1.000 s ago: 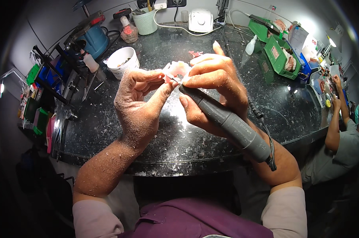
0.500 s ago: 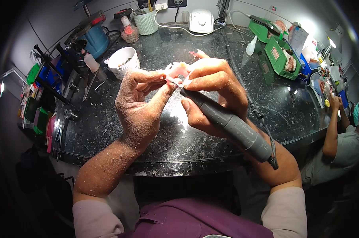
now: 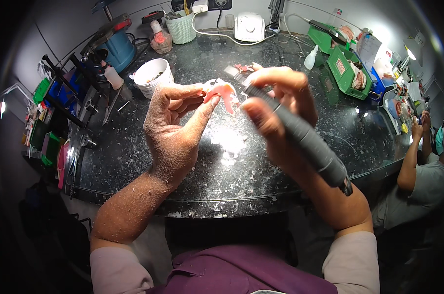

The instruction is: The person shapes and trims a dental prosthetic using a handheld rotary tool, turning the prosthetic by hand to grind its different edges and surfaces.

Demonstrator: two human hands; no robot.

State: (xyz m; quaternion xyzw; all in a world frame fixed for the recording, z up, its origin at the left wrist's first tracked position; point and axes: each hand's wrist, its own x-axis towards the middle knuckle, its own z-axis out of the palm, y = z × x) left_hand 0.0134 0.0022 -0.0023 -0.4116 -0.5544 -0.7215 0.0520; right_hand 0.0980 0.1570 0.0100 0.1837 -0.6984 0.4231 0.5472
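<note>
My left hand (image 3: 171,128), dusted with pale shavings, pinches a pink, U-shaped dental piece (image 3: 224,93) with white bits on its edge between thumb and index finger. My right hand (image 3: 285,105) is closed round a dark grey rotary handpiece (image 3: 305,137), held slanting just right of the piece and apart from it. Its front end and my right fingers are blurred; a cord runs from its back end. A small pink scrap (image 3: 239,67) lies on the speckled black bench (image 3: 114,171) behind my hands, and a white tub (image 3: 151,73) stands beyond my left hand.
At the left stand a blue machine (image 3: 118,51) and tool racks (image 3: 65,93). A white control box (image 3: 249,27) and pen holder (image 3: 180,30) line the back. Green trays (image 3: 349,73) with dental models and a dropper bottle (image 3: 310,58) are at the right, beside a co-worker's arm (image 3: 410,166).
My right hand has pulled the handpiece right, away from the pink piece, with its front end raised. The pink piece now shows a downward arm. The co-worker's hands have moved slightly.
</note>
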